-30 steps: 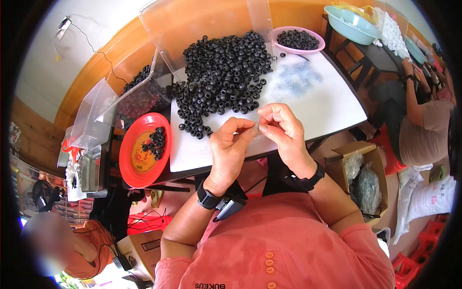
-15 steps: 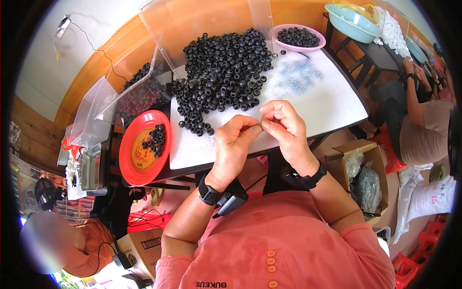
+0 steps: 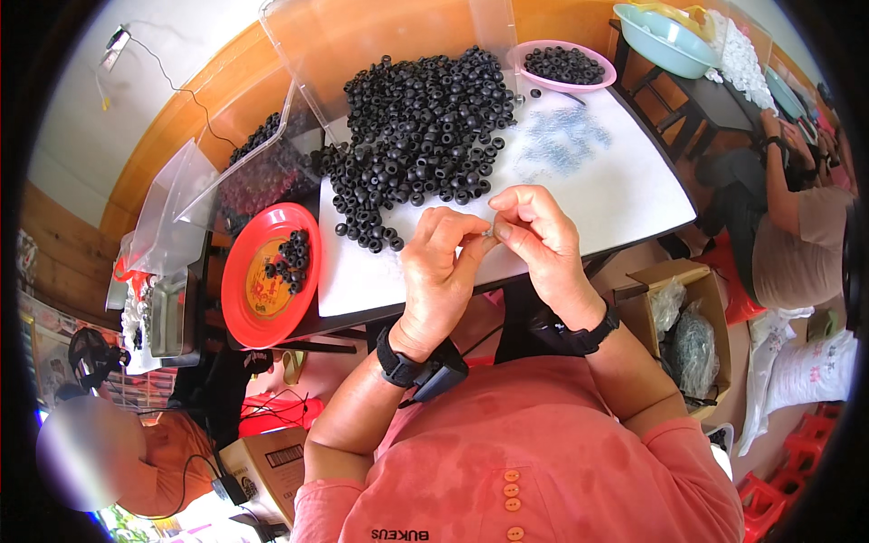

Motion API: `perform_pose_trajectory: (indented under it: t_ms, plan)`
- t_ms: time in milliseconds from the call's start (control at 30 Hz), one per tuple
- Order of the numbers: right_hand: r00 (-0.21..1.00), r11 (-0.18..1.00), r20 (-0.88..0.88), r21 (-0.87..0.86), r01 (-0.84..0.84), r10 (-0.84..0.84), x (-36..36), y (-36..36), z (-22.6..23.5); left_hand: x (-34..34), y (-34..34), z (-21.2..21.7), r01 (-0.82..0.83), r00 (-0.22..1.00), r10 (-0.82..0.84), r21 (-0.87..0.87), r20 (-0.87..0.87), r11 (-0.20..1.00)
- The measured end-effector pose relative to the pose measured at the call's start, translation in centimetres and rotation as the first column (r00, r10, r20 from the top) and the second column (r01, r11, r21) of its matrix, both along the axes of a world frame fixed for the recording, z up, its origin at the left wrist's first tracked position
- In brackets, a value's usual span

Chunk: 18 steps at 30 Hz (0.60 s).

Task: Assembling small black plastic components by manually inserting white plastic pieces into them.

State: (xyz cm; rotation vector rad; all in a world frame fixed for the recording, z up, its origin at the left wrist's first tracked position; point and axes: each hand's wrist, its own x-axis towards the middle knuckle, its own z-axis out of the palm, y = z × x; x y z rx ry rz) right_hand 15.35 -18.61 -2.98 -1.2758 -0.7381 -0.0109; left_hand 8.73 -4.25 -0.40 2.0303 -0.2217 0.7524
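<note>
Fingertip to fingertip, my left hand (image 3: 441, 264) and my right hand (image 3: 541, 237) meet above the front edge of the white-topped table (image 3: 625, 195). Both are closed in a pinch. A tiny pale thing shows between the fingertips, too small to name. Beyond my hands lies a large heap of round black pieces (image 3: 421, 127) with holes through them. Right of the heap, many small clear bluish pieces (image 3: 561, 140) are scattered on the white surface.
A red plate (image 3: 237, 294) with several black pieces stands at the left, a pink bowl (image 3: 602, 68) of them at the back right. Clear plastic bins (image 3: 167, 213) are on the left. A cardboard box (image 3: 674, 274) sits low right; people work on either side.
My left fingers have shifted slightly, and a pale speck now shows at the pinch where a darker bit showed before. My right hand has hardly moved.
</note>
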Motion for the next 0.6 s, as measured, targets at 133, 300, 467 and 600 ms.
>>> perform_pose_trajectory:
  t_ms: [133, 300, 467, 600]
  plan:
    - [0.999, 0.999, 0.04, -0.024, 0.021, -0.02, -0.03, -0.02, -0.05, 0.23, 0.07, -0.37, -0.031, 0.999, 0.027, 0.089, 0.041, 0.996]
    - [0.998, 0.997, 0.049, -0.058, 0.048, -0.045, -0.2, -0.01, 0.09, 0.26, -0.27, -0.67, -0.05, 0.999, 0.049, 0.063, 0.022, 0.997]
    - [0.997, 0.997, 0.057, -0.055, 0.059, -0.056, -0.05, 0.05, -0.13, 0.26, -0.33, -0.63, -0.073, 0.997, 0.071, 0.117, 0.027, 0.99]
    - [0.997, 0.998, 0.057, -0.036, 0.06, -0.058, -0.27, 0.08, 0.26, 0.15, -0.12, -0.42, -0.055, 0.998, 0.053, 0.157, 0.02, 0.986]
